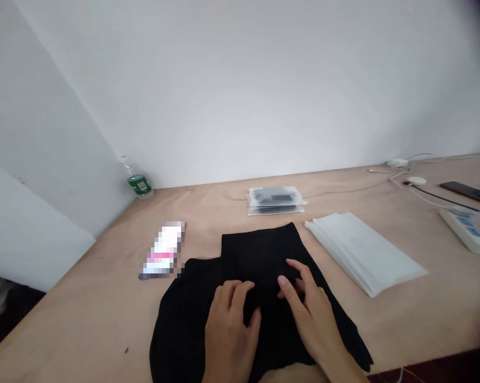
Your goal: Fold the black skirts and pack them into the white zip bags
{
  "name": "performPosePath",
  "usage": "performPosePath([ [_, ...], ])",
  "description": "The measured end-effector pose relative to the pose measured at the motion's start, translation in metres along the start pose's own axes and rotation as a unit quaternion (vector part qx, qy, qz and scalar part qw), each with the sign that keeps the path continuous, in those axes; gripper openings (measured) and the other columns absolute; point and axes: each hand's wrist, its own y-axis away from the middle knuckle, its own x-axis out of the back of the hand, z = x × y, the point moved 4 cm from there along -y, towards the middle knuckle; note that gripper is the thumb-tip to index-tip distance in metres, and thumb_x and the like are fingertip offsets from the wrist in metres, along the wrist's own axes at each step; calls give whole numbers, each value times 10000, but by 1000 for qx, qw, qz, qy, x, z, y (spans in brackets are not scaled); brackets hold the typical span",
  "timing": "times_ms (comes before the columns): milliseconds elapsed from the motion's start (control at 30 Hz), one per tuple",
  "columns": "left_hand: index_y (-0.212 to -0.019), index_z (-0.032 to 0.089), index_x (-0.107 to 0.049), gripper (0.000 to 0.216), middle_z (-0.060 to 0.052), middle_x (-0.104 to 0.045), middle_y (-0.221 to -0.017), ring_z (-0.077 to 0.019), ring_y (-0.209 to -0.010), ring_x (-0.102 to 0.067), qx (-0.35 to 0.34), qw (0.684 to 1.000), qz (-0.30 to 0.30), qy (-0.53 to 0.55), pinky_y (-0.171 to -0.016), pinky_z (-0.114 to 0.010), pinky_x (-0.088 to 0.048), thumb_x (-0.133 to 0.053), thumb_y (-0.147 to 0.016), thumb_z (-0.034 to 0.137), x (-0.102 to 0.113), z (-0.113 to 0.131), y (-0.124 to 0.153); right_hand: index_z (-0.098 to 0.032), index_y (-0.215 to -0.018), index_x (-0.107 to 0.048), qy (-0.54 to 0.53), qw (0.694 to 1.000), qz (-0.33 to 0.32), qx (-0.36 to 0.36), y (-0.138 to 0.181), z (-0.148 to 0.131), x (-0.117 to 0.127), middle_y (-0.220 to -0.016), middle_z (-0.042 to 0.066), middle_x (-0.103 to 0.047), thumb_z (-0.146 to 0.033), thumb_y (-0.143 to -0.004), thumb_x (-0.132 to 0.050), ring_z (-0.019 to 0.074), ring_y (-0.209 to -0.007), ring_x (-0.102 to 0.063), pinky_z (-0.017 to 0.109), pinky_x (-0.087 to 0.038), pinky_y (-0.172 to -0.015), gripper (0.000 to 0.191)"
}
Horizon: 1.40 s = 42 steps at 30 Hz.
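Touching black cloth (pixel 187 314) — left hand (pixel 232 330) curled, right hand (pixel 309 314) half-open, grip unclear; stacked white bags (pixel 361 252) beside.

Plain black cloth (pixel 184 324) at lower centre of the frame, over pale tan, faintly grained plywood (pixel 84 314). Milky white sheets (pixel 363 255) right of centre. Green label on a clear bottle (pixel 139 183), upper left. Pink and white on a pixelated packet (pixel 162 250). Blue patches on a white panel (pixel 461 231), far right.
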Motion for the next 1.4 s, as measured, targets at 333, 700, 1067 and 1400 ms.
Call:
performPosePath([
  [333, -919, 212, -561, 248, -50, -579, -890, -191, -816, -595, 24, 999, 10, 36, -683, -309, -515, -458, -737, 78, 3, -10, 8, -242, -1038, -487, -14, 999, 16, 38, -4, -12, 3, -810, 22, -632, -384, -830, -452, 182, -655, -601, 283, -437, -537, 254],
  [700, -973, 202, -598, 358, -65, -535, -866, -159, -728, -542, -130, 991, 21, 0, -601, -276, -503, -425, -731, 3, 5, 1, 14, -201, -1197, -450, 192, 966, 59, 161, 1, -17, 4, -1176, 123, -539, -235, -851, -382, 267, -1051, -527, 450, -438, -830, 354],
  [1067, -1251, 152, -412, 422, -126, -500, -1269, -241, -1170, -465, -94, 994, -30, -56, -896, -419, -472, -418, -831, 190, 9, 13, -2, -213, -1368, -337, 300, 909, -136, 255, -9, -21, -37, -1451, 43, -274, -291, -914, -295, 248, -1343, -171, 464, -267, -1059, 462],
  [1400, -1365, 172, -315, 463, -34, -304, -1431, -218, -1312, -289, -74, 963, -164, -202, -1013, -469, -360, -256, -910, 235, -36, -9, -7, -80, -1379, -275, 274, 935, -128, 186, -16, -8, -39, -1461, 79, -217, -308, -910, -254, 194, -1349, -148, 379, -238, -1089, 522],
])
